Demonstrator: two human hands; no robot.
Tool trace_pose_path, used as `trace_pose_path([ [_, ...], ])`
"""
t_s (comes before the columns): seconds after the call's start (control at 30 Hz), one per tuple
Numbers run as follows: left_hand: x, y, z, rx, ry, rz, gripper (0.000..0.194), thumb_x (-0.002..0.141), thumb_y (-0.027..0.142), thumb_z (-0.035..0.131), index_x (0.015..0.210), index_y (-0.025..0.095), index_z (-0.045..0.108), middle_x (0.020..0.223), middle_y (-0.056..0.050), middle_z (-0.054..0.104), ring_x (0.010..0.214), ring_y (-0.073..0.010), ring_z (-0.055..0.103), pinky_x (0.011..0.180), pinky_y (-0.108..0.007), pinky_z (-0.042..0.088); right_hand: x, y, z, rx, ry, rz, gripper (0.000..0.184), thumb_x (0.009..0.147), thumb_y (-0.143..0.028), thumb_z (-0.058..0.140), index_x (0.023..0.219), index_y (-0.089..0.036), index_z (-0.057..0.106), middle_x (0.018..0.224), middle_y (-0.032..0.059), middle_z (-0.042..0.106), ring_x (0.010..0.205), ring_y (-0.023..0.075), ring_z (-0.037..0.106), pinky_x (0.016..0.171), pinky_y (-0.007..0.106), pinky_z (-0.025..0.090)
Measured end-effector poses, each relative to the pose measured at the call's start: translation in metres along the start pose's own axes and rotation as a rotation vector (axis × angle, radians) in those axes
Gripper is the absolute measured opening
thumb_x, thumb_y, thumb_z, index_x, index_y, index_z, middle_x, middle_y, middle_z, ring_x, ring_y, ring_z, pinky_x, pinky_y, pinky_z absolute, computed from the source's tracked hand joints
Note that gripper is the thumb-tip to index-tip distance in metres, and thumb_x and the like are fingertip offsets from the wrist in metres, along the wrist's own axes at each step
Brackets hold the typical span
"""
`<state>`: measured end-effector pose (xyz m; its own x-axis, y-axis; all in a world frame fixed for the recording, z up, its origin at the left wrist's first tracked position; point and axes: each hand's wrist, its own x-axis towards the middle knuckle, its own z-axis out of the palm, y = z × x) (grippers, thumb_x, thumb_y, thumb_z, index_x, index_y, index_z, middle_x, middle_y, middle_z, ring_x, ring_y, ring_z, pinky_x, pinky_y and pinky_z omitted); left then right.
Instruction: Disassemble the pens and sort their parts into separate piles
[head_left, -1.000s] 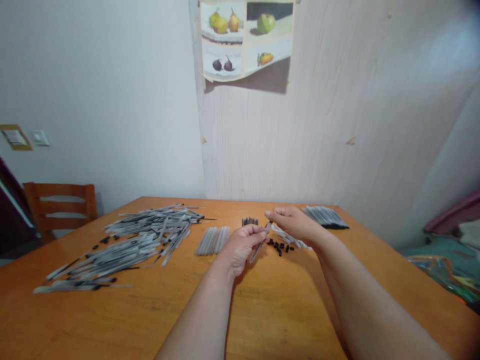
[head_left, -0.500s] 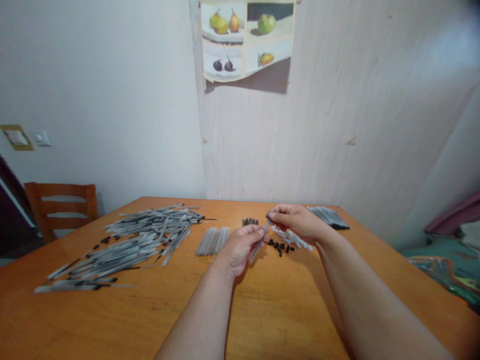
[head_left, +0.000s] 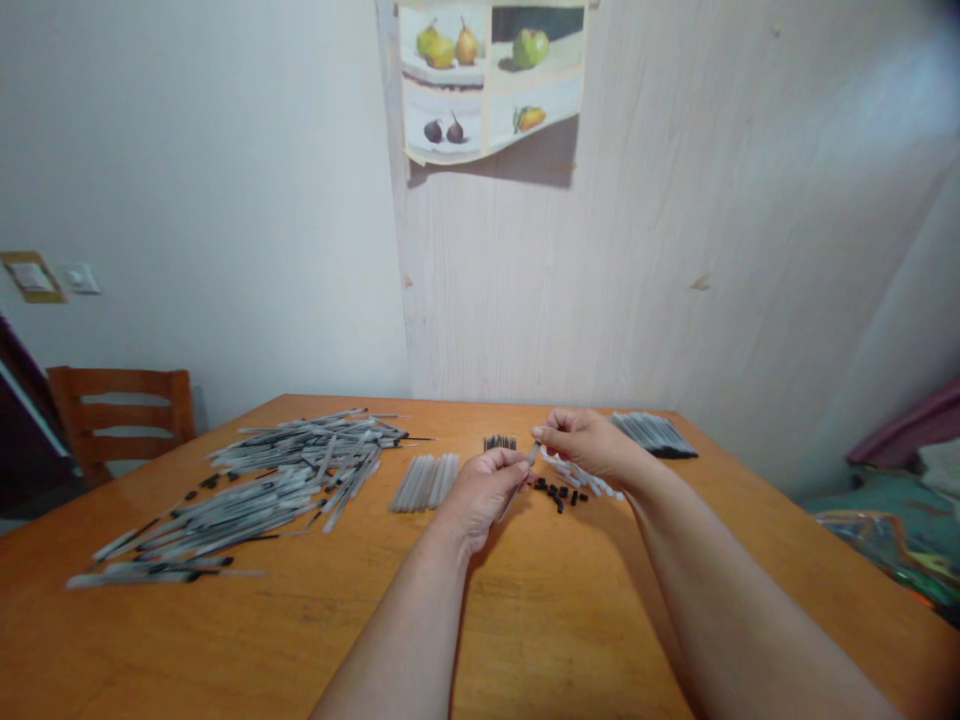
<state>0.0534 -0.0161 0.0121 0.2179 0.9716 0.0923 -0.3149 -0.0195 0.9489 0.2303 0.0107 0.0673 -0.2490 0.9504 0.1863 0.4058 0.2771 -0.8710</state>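
My left hand (head_left: pixel 480 492) is closed around a thin clear pen barrel (head_left: pixel 520 475) held above the wooden table (head_left: pixel 570 620). My right hand (head_left: pixel 585 443) pinches the barrel's upper end with thumb and forefinger. Just beyond my hands lie several small black caps (head_left: pixel 559 492) and a few clear barrels (head_left: pixel 589 478). A neat row of clear barrels (head_left: pixel 426 481) sits left of my left hand, and a short bundle of black tips (head_left: pixel 499 442) lies behind it.
A big loose heap of grey pen parts (head_left: pixel 255 485) covers the table's left side. A tidy stack of pens (head_left: pixel 654 434) lies at the far right edge. A wooden chair (head_left: pixel 120 415) stands at the left; bedding (head_left: pixel 892 500) lies to the right.
My hands have stayed close together on the barrel; the right hand has lifted slightly and the left fingers have closed more over the barrel.
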Motion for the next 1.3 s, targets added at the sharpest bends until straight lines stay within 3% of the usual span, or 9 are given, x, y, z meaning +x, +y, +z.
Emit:
trace_pose_path([
  [0.3,0.003,0.000,-0.007,-0.126,-0.058,-0.055,0.026,0.073,0.032,0.079,0.089,0.015,0.069,0.083,-0.006,0.069,0.075,-0.0109,0.060,0.074,-0.022,0.044,0.000,-0.002,-0.002,0.341,-0.090,-0.026,0.035,0.075,-0.050,0.071,0.078,-0.016,0.063,0.070,0.0005,0.061,0.057,0.0092,0.046,0.057,0.025,0.036],
  [0.7,-0.005,0.007,-0.004,-0.112,-0.129,-0.119,0.030,0.074,0.036,0.078,0.092,0.012,0.072,0.081,-0.007,0.068,0.069,-0.0093,0.057,0.069,-0.021,0.043,-0.001,-0.002,-0.003,0.380,-0.089,-0.031,0.033,0.072,-0.045,0.076,0.078,-0.016,0.062,0.064,-0.0015,0.061,0.055,0.0086,0.045,0.056,0.025,0.035],
  [1.3,-0.002,0.002,0.002,0.151,0.073,0.113,0.027,0.069,0.038,0.077,0.077,0.014,0.068,0.074,-0.003,0.065,0.071,-0.0136,0.054,0.073,-0.026,0.038,0.002,-0.003,0.007,0.333,0.008,0.015,0.029,0.069,-0.040,0.074,0.072,-0.017,0.058,0.058,-0.0032,0.057,0.051,0.0079,0.043,0.051,0.023,0.029],
])
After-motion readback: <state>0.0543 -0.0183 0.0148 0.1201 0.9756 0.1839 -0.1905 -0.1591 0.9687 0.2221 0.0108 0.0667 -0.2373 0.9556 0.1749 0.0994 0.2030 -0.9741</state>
